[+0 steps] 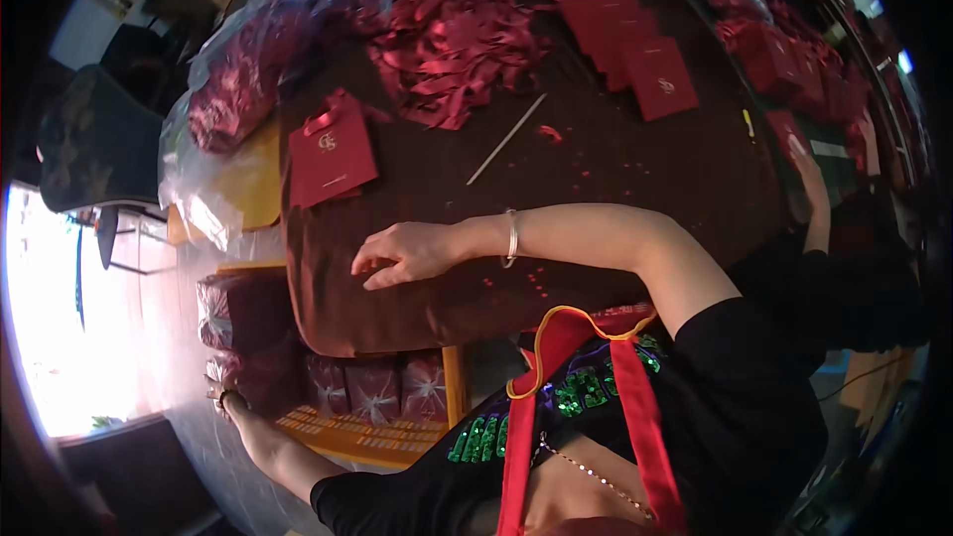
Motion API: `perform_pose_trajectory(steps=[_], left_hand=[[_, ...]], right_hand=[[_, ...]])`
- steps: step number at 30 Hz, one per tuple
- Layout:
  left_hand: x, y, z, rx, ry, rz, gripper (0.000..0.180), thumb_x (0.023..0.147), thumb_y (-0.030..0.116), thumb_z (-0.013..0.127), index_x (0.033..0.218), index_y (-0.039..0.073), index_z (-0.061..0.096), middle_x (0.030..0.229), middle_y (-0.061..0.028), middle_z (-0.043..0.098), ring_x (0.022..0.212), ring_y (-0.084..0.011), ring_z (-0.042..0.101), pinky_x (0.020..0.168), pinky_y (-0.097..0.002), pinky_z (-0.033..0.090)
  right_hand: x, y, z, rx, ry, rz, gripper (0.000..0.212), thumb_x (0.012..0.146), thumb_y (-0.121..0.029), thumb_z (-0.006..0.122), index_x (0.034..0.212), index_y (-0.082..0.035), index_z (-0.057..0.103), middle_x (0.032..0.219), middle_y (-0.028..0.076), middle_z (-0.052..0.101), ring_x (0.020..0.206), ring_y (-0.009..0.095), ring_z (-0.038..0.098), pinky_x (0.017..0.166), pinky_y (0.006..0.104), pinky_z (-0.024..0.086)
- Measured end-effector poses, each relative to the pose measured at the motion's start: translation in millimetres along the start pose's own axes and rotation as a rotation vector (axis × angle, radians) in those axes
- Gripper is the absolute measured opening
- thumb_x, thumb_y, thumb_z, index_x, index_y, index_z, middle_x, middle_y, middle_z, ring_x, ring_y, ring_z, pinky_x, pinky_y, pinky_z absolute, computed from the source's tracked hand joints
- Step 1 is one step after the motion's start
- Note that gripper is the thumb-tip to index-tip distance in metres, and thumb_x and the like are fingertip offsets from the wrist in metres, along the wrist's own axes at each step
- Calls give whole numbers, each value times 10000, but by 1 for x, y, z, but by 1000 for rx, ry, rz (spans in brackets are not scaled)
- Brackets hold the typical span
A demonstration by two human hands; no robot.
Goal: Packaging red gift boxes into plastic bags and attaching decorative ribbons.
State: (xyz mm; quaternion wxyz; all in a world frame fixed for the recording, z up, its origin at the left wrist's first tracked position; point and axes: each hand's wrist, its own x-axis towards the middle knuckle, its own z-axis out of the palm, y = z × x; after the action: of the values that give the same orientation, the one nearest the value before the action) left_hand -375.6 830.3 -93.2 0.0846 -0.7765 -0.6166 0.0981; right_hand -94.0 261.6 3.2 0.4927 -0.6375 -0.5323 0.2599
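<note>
Beside the left hand [216,393], whose grip cannot be made out, the pack [224,368] looks light, slippery, best held round its sides; the right hand [407,250] hovers loosely curled, empty.

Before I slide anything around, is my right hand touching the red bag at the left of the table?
Apart. The head view plainly shows brown tablecloth between the right hand and the lower edge of the red bag.
</note>
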Motion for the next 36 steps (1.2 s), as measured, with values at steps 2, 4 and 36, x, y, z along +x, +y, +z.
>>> perform_pose_trajectory(steps=[2,4,36], left_hand=[[10,44,-13,-130,4,49,574,878,338,554,1387,151,362,1395,-140,390,1266,-357,368,985,-506,357],[51,28,-57,-517,-32,131,567,854,278,597,1368,159,389,1348,-119,442,1216,-342,421,927,-495,393],[-742,545,-184,-525,-486,2173,363,833,152,632,1179,59,571,1046,-129,636,930,-219,629,806,-338,503]], right_hand=[[-46,8,-25,76,79,131,374,862,-315,595,1093,-20,591,976,130,647,931,239,623,826,340,479],[-81,12,-48,83,183,120,363,865,-307,591,1089,-21,595,967,118,657,925,215,629,821,324,480],[-458,-248,-218,284,559,-851,94,839,-49,513,830,-131,557,554,-1,482,383,69,287,393,233,133]])
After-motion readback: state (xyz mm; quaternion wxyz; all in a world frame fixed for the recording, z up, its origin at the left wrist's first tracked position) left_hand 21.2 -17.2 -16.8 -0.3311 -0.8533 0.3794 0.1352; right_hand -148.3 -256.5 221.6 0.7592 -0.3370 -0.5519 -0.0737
